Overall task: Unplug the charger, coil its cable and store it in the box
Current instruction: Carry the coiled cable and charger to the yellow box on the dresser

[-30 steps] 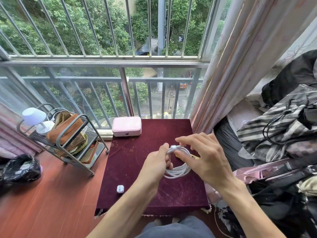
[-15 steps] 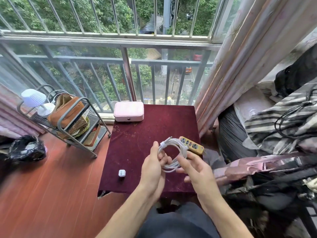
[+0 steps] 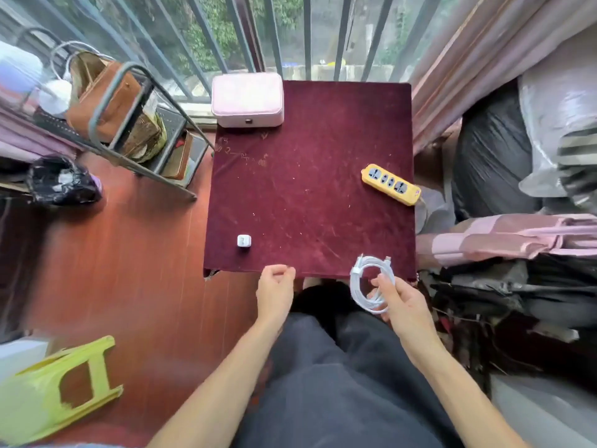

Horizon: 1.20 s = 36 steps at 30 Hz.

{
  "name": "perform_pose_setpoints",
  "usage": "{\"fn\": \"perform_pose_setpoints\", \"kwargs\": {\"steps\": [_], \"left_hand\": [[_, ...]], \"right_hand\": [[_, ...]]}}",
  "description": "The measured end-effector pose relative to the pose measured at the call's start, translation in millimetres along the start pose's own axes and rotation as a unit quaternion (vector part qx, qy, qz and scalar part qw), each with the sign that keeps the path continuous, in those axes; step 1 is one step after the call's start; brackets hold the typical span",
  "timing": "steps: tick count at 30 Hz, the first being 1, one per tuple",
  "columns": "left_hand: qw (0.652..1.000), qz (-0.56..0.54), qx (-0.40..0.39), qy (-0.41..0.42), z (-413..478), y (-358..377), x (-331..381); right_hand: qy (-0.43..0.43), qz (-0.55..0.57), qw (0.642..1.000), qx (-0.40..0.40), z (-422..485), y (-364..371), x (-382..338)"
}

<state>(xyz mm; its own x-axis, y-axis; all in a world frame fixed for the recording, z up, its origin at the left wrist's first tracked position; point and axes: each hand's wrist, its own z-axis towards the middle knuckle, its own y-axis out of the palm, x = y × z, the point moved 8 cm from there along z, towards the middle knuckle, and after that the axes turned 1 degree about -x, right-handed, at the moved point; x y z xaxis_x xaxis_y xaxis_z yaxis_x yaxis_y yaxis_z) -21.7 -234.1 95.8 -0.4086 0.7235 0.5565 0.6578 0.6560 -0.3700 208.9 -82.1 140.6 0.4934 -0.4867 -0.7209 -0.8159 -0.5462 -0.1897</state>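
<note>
Cable, white, is wound into a loose coil of several loops and is held in the air over the near right corner of the table, partly above its near edge. The right hand grips the coil at its near right side. The thumb lies across the loops from above and the curled fingers come up through the ring from below. The far half of the coil stands free of the fingers, with both plug ends sticking out at the far side.

The left hand hovers at the near edge of the table, left of the coil and apart from it. Its fingers are loosely curled, thumb close to the forefinger, and hold nothing.

The small white charger lies on the dark red cloth near the near left corner, well apart from both hands. The pink box sits closed at the far left corner. A yellow power strip lies at the right edge with nothing plugged in. A metal rack stands left of the table.
</note>
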Motion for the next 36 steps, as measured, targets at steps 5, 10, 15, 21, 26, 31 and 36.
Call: {"fn": "perform_pose_setpoints", "kwargs": {"steps": [5, 10, 15, 21, 26, 31, 36], "left_hand": [[0.984, 0.125, 0.11, -0.064, 98.4, -49.4, -37.7], [0.971, 0.17, 0.16, -0.047, 187.1, -55.2, -31.8], [0.964, 0.199, 0.173, -0.045, 228.7, -42.3, -36.0], [0.986, 0.144, 0.07, -0.042, 203.4, -29.2, -31.0], [0.999, 0.039, -0.003, 0.01, 114.5, -36.7, -8.1], [0.994, -0.105, 0.042, 0.004, 22.5, -67.2, -28.9], [0.968, -0.228, 0.095, -0.036, -60.7, -73.8, -103.1]], "right_hand": [[0.073, -0.055, 0.995, 0.032, 24.1, -20.8, 75.0], [0.123, -0.082, 0.986, 0.073, 51.1, -30.8, 129.5], [0.133, -0.105, 0.983, 0.068, 69.9, -28.8, 146.6], [0.097, -0.117, 0.988, 0.035, 75.3, -26.6, 119.4], [0.044, -0.136, 0.99, 0.007, 59.3, -40.1, 60.1], [-0.021, -0.159, 0.985, -0.06, 45.5, -37.2, 6.4], [-0.092, -0.205, 0.961, -0.162, 40.8, -2.4, -21.3]]}}
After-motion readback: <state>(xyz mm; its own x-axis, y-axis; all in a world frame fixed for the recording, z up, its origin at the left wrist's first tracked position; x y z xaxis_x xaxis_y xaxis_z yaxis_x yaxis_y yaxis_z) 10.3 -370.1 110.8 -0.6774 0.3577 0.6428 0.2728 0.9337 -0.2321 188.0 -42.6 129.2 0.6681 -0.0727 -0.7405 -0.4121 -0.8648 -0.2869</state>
